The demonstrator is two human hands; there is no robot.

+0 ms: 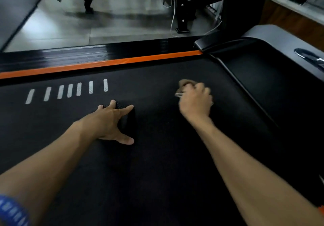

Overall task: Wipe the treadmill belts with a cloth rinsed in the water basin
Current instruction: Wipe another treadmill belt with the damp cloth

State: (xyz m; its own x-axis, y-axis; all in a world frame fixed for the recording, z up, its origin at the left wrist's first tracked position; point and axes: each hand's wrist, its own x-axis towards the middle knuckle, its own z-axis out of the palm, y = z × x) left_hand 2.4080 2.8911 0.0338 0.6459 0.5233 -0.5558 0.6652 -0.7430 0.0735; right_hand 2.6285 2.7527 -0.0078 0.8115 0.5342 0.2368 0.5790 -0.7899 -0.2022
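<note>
Fingers (pixel 188 85) bunched around cloth (pixel 184 82), pressed on belt (pixel 157 155)

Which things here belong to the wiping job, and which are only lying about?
For the job:
- treadmill belt
- cloth, bunched in the right hand
- left hand, flat on the belt

Lying about:
- white cables
- black machine frames on the floor
</note>
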